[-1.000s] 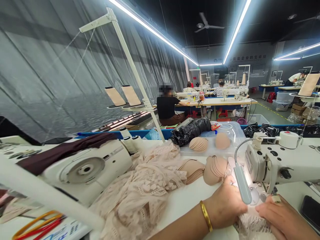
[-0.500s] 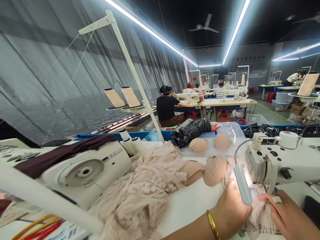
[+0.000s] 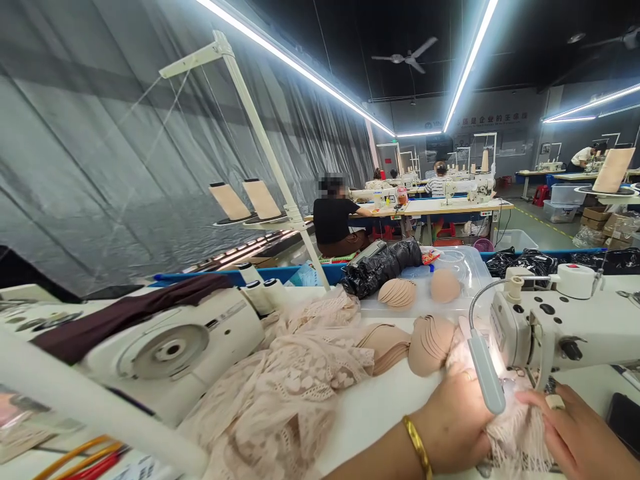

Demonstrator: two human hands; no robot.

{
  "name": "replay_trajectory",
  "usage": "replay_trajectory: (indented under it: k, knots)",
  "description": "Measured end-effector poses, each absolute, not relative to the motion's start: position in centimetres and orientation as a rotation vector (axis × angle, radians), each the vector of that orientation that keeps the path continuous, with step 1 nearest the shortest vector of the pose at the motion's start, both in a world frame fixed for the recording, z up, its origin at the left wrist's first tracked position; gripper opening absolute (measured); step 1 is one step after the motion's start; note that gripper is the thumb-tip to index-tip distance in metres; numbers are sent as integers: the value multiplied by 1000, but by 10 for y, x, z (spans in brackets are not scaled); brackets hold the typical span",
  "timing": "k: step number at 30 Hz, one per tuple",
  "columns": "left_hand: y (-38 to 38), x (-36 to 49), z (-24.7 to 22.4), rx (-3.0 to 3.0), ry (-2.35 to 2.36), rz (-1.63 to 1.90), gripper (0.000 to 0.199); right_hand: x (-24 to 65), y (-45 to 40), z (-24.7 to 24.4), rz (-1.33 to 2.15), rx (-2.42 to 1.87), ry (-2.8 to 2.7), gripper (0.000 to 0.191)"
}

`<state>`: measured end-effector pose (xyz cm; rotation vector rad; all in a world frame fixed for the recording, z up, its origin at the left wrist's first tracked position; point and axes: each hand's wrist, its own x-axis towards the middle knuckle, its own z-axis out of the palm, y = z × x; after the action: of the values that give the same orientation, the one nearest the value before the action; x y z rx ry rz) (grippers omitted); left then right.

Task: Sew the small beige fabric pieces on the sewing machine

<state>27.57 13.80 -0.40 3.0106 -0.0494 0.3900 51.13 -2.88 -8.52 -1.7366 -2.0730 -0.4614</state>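
Note:
My left hand, with a gold bangle at the wrist, is closed on a piece of pale pink lace fabric. A grey lamp head on a bendable neck hides part of its fingers. My right hand pinches the same lace from the right, a pale band around one finger. Both hands are just in front of the needle end of a white sewing machine. The needle itself cannot be made out. Stacked beige bra cups lie beyond my left hand, touching the lace.
A heap of beige lace spreads to the left, by a second sewing machine. A thread stand leans above. Behind are a clear plastic lid with more cups and a black plastic bundle. A co-worker sits farther off.
My left hand has shifted slightly left and down, and more lit lace shows above it. My right hand stays nearly in place beside the machine.

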Motion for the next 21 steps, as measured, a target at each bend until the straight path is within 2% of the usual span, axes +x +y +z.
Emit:
replay_trajectory:
  k: [3,8,11,14,17,21]
  knots:
    - [134,275,6,3061,67,327,19,499,-27,-72,-633,-1545,-2176,57]
    - [131,279,13,2820,-181,258,41,475,-19,-64,-812,-1398,-2212,36]
    - [136,271,9,2888,-199,23,48,477,-14,-69,-753,-1516,-2153,42]
    - [138,264,0,3038,-67,-24,39,487,-12,-77,-665,-1624,-2087,43]
    - [135,263,-7,3059,-23,126,26,493,-13,-77,-634,-1659,-2057,46]
    - [134,267,-13,3056,-37,327,28,489,-18,-66,-527,-1625,-2165,57]
